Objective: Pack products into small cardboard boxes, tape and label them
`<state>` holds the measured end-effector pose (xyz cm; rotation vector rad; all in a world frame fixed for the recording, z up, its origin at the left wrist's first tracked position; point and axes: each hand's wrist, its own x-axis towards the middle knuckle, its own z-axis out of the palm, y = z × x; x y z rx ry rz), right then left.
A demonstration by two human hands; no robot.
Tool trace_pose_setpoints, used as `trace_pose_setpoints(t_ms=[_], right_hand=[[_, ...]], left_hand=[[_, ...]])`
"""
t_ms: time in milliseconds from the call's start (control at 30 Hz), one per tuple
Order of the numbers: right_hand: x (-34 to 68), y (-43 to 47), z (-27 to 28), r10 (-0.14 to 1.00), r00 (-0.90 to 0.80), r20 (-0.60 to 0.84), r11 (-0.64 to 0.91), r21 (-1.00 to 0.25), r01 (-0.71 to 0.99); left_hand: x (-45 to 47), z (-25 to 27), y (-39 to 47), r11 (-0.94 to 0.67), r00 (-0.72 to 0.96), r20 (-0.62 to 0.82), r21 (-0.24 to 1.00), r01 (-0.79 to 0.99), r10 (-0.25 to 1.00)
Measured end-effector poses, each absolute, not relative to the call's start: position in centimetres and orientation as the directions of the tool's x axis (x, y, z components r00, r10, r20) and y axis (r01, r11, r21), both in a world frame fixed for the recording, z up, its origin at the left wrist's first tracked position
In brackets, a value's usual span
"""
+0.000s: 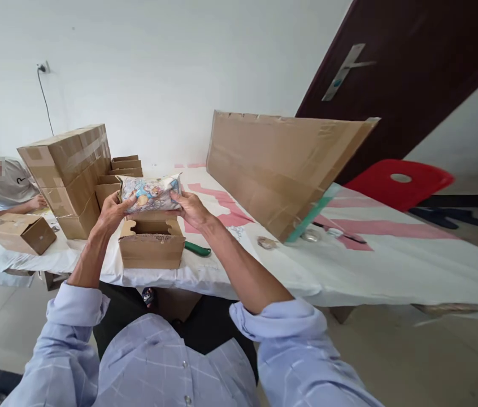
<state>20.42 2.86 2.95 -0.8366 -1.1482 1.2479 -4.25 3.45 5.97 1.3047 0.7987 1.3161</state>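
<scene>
Between my two hands is a plump, printed plastic packet (150, 193) with a colourful cartoon picture on it. My left hand (116, 212) grips its left end, thumb on the front. At the right end my right hand (193, 209) is closed on it in the same way. Just below and in front of the packet stands an open cardboard box (152, 252), its flaps up and its inside dark. What lies in the box cannot be made out. A green-handled tool (198, 249) lies right of the box, partly hidden behind it.
Stacked cardboard boxes (67, 181) and a smaller box (22, 232) stand to the left, near another person (4, 186). A large cardboard sheet (281, 169) leans at the back right. Tape rolls (268, 243) and scissors (340, 232) lie on the white-covered table (391, 277). Behind is a red chair (395, 181).
</scene>
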Motion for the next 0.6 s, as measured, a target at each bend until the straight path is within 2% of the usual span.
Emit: trace_pose_setpoints(t_ms=[133,300,467,600], right_hand=[[20.1,4.4,1.9,0.999,-0.031,0.031,0.023,-0.975,-0.223],[19.4,5.5,0.9,0.998,0.0,-0.056,-0.055,-0.981,-0.187],[19.2,5.5,0.5,0.997,0.028,-0.07,-0.065,-0.985,-0.162],[19.2,5.4,1.4,0.999,0.05,-0.018,-0.011,-0.991,-0.136]], left_hand=[[-4.2,4.3,6.0,-0.091,0.147,0.117,0.981,-0.174,0.982],[-4.3,2.6,8.0,0.029,0.129,-0.013,0.992,-0.12,0.992],[-4.5,1.4,8.5,0.088,0.117,-0.084,0.995,-0.037,0.99],[-4.3,2.1,8.2,0.049,0.138,-0.052,0.999,0.021,0.989]])
